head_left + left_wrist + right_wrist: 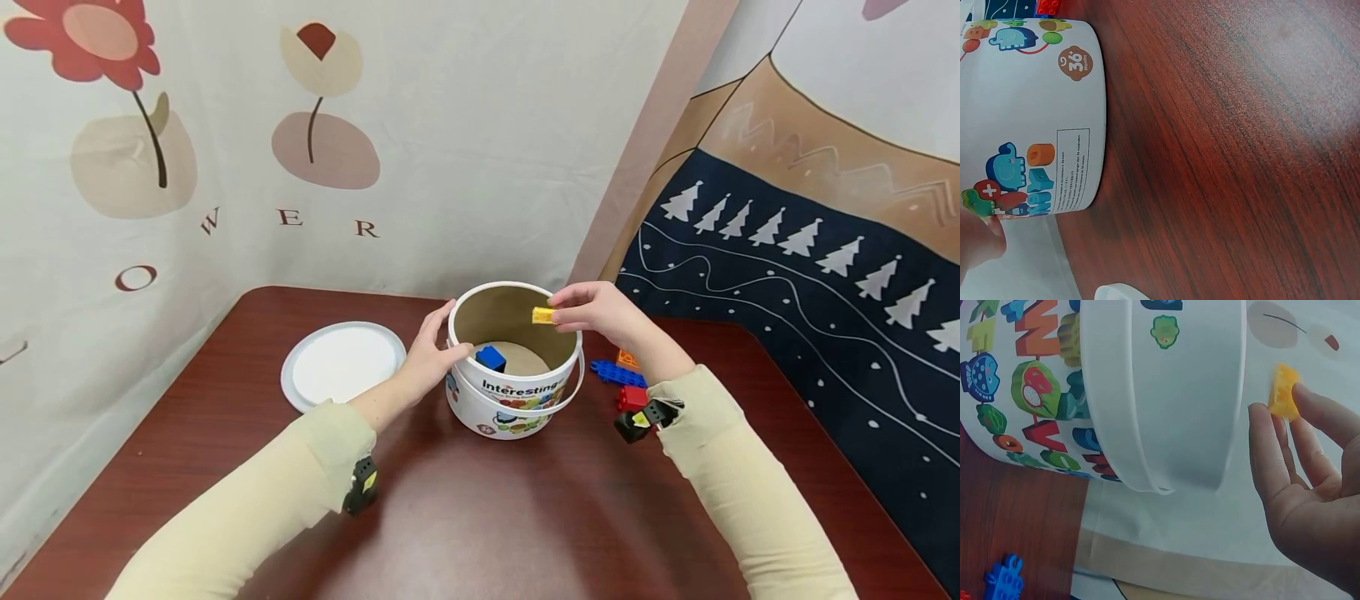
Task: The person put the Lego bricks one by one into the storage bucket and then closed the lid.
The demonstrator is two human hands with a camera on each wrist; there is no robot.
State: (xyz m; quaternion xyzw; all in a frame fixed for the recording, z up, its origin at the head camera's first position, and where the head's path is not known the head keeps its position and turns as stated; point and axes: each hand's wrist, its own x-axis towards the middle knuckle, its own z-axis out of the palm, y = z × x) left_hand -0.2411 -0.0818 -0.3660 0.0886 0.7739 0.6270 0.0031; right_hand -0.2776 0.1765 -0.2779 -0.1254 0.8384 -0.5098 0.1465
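A white bucket (480, 408) with printed pictures stands upright in the middle of the table, its top uncovered. My left hand (427, 354) holds its left side at the rim, thumb toward the front and fingers farther back. Inside, a blue block (491, 358) lies near the left wall. My right hand (600, 312) pinches a small yellow block (543, 316) between thumb and fingertips, over the right part of the bucket's opening. The same yellow block (1284, 391) shows its studs in the right wrist view, beyond the rim.
A round white lid (345, 362) lies on the table (480, 517) left of the bucket. To the right, partly behind my right forearm, are a long blue block (618, 373), an orange block (627, 360) and a red block (632, 399). Printed cloth hangs behind the table.
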